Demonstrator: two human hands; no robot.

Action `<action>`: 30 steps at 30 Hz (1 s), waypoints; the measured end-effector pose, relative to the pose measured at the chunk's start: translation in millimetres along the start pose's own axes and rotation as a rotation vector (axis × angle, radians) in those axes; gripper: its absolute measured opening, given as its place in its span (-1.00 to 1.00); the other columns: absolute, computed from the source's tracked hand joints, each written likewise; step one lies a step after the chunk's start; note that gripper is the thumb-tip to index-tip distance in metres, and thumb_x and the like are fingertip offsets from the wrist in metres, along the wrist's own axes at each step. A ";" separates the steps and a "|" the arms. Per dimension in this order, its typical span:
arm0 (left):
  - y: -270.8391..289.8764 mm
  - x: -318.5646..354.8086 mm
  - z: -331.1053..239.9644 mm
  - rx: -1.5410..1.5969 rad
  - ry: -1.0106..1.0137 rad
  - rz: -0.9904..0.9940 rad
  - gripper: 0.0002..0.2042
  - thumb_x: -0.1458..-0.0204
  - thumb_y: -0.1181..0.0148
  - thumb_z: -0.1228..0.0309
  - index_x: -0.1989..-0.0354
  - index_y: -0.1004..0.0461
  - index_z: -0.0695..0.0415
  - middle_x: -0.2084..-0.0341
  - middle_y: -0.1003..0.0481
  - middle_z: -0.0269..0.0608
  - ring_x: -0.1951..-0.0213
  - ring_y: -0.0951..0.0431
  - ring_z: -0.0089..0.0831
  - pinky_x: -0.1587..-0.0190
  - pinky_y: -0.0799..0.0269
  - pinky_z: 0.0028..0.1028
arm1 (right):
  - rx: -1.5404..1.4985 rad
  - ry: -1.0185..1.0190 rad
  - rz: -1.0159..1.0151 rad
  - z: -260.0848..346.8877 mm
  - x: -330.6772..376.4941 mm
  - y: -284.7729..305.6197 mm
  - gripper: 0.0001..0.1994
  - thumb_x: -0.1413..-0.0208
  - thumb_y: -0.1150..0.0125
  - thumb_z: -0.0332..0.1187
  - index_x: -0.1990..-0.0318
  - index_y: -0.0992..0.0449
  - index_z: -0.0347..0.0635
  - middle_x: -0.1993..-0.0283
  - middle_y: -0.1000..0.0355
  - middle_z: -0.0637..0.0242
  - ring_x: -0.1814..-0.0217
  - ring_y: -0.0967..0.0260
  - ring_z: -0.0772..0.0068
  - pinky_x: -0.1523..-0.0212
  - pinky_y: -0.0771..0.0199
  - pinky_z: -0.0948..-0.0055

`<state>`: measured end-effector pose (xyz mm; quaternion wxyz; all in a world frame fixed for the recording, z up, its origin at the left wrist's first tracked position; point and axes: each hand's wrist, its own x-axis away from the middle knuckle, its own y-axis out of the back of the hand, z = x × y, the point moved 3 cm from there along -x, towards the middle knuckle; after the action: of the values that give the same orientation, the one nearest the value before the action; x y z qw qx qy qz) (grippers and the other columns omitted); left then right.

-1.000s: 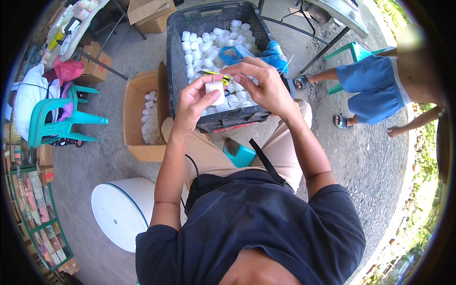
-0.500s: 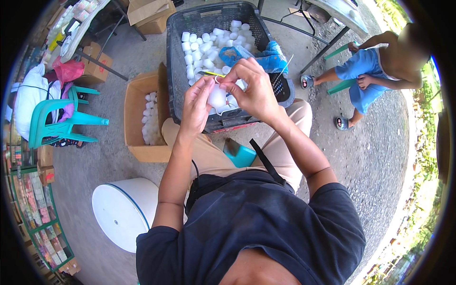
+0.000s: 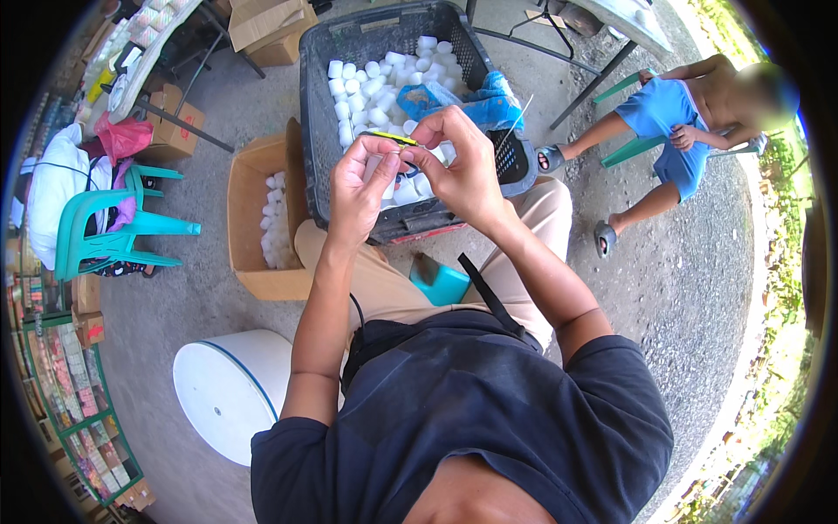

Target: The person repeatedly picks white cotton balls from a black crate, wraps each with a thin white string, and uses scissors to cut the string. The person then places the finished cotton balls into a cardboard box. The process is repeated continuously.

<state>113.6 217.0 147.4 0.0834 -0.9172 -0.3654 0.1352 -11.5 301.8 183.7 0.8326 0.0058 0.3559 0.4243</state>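
— Over the dark plastic crate (image 3: 325,131), just above its near rim, both hands meet. What lies between them?

— A thin yellow strip (image 3: 390,138), with a dark part under it. It lies almost level, and its long axis runs from left to right, from one hand to the other.

— Which hand has it?

— Both. The left hand (image 3: 360,188) pinches the left end between thumb and fingertips, the other fingers curled in. The right hand (image 3: 461,166) pinches the right end in the same way, its fingers arched over the top. I cannot tell what the dark part is; it is too small.

— So neither hand is nearer?

— No, the strip touches both, and the two hands almost touch each other. The small white caps (image 3: 371,83) are below and behind the hands, inside the crate, apart from the fingers.

— And beside the crate?

— A cardboard box (image 3: 249,210) stands at the person's left, with more white pieces in it. A blue cloth (image 3: 476,100) lies in the crate, just beyond the right hand.
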 end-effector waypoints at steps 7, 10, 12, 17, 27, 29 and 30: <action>-5.5 0.8 -2.5 0.119 -0.027 -0.111 -0.92 -0.09 -0.20 0.52 0.31 -0.42 0.18 0.29 -0.51 -0.24 0.32 -0.50 -0.62 0.29 -0.42 -0.60 | 0.004 0.017 -0.079 -3.8 6.9 -7.2 -0.85 0.14 -0.28 -0.61 0.37 -0.50 -0.22 0.38 -0.41 0.24 0.33 -0.35 0.21 0.31 -0.36 0.36; -3.6 -0.4 -2.0 0.133 -0.085 -0.113 -0.91 -0.08 -0.20 0.56 0.30 -0.40 0.17 0.29 -0.50 -0.22 0.33 -0.49 -0.62 0.31 -0.42 -0.60 | -0.126 -0.081 0.017 -3.4 5.6 -7.8 -0.92 0.06 -0.25 -0.57 0.37 -0.50 -0.25 0.39 -0.39 0.24 0.32 -0.35 0.29 0.30 -0.35 0.38; -3.5 -0.8 -4.1 0.106 -0.126 -0.107 -0.90 -0.08 -0.18 0.59 0.29 -0.38 0.17 0.29 -0.49 -0.21 0.34 -0.48 -0.62 0.32 -0.41 -0.60 | -0.157 -0.068 0.108 -3.5 2.6 -5.5 -0.94 -0.02 -0.20 -0.53 0.34 -0.46 -0.29 0.37 -0.37 0.22 0.32 -0.33 0.32 0.29 -0.33 0.41; -6.2 -0.8 -2.1 0.041 -0.250 -0.107 -0.93 -0.10 -0.17 0.59 0.30 -0.41 0.17 0.32 -0.48 -0.29 0.36 -0.43 -0.65 0.31 -0.38 -0.62 | -0.235 -0.132 0.158 -8.1 6.4 -10.6 -0.92 -0.11 -0.14 -0.47 0.28 -0.41 -0.29 0.34 -0.35 0.22 0.31 -0.30 0.32 0.28 -0.31 0.43; -6.4 0.7 -2.8 0.089 -0.183 -0.084 -0.93 -0.15 -0.14 0.46 0.27 -0.38 0.14 0.27 -0.36 -0.39 0.24 -0.38 -0.65 0.18 -0.35 -0.59 | -0.295 -0.205 0.211 -14.3 10.1 -14.2 -0.88 -0.16 -0.17 -0.43 0.28 -0.43 -0.32 0.29 -0.35 0.32 0.27 -0.27 0.57 0.22 -0.31 0.52; -8.8 1.8 -2.7 0.208 -0.088 -0.052 -0.92 -0.16 -0.12 0.43 0.24 -0.37 0.12 0.28 -0.35 -0.40 0.23 -0.38 -0.64 0.17 -0.35 -0.59 | -0.218 -0.107 0.218 -8.9 7.4 -9.8 -0.88 -0.14 -0.18 -0.44 0.31 -0.43 -0.32 0.31 -0.34 0.32 0.30 -0.27 0.55 0.24 -0.31 0.50; -9.7 2.3 -1.9 0.268 -0.041 -0.037 -0.91 -0.17 -0.12 0.42 0.22 -0.37 0.11 0.28 -0.35 -0.40 0.23 -0.38 -0.63 0.16 -0.34 -0.59 | -0.179 -0.059 0.221 -6.0 6.2 -7.8 -0.89 -0.13 -0.18 -0.45 0.33 -0.43 -0.33 0.32 -0.34 0.31 0.31 -0.27 0.54 0.25 -0.31 0.49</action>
<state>109.4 225.5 151.1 0.2002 -0.8881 -0.3623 0.1999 -7.1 299.5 173.1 0.7880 -0.0171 0.2892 0.5433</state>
